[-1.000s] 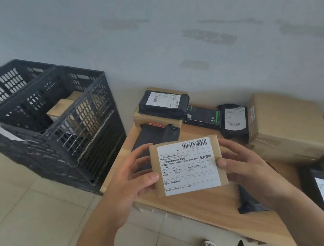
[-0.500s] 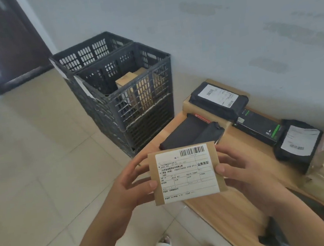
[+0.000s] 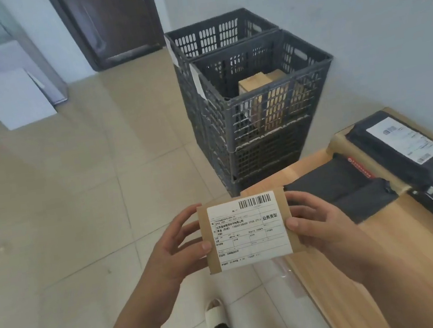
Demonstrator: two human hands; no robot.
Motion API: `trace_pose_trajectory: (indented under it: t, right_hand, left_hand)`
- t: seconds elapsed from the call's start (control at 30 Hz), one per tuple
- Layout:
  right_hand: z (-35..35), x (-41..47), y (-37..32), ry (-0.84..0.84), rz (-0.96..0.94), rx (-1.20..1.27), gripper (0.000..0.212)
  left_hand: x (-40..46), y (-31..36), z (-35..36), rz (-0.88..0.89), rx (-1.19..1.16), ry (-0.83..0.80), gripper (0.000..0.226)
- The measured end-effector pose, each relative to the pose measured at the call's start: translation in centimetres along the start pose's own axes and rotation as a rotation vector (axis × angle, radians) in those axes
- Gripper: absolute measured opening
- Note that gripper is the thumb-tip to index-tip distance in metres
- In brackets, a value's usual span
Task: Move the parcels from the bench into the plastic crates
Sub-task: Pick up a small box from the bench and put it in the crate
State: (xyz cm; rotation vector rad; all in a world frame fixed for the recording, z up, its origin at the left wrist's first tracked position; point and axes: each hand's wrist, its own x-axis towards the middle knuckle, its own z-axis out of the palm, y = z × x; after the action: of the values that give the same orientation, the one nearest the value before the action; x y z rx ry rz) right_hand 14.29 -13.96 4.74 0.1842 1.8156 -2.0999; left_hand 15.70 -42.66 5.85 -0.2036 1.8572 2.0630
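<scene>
Cardboard parcel (image 3: pixel 247 231) is held label-up between both hands: left hand (image 3: pixel 177 243) grips its left edge, right hand (image 3: pixel 318 221) its right edge, fingers curled around it. Long axis runs hand to hand. Near plastic crate (image 3: pixel 267 95) sits ahead of the hands and slightly right, well apart, roughly equal reach for either. Bench (image 3: pixel 388 245) lies right of the right hand.
</scene>
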Motion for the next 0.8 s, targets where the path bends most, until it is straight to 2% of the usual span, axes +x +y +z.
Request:
trace_pose_trajectory:
  t: [0.13,0.27,0.4,0.63,0.8]
  right_hand:
    - [3.4,3.7,-1.4,-0.056,-0.004,-0.002,0.054]
    - [6.6,7.6,-3.7,-0.051,-0.031,-0.063,0.069]
    - [8.8,10.8,-5.0,-0.049,-0.046,-0.083,0.074]
    - [11.1,16.3,-6.5,-0.021,-0.016,-0.089,0.072]
    - [11.4,23.8,-8.4,-0.041,0.004,-0.053,0.074]
  left_hand:
    - [1.9,1.4,-4.2,0.028,-0.03,0.011,0.082]
    - [4.5,3.6,-8.4,0.071,-0.046,-0.012,0.078]
    - [7.2,5.0,-11.5,0.094,-0.041,-0.036,0.078]
    - [13.4,7.1,-15.7,0.084,-0.015,-0.081,0.072]
    - [19.9,9.4,-18.0,0.072,0.004,-0.053,0.072]
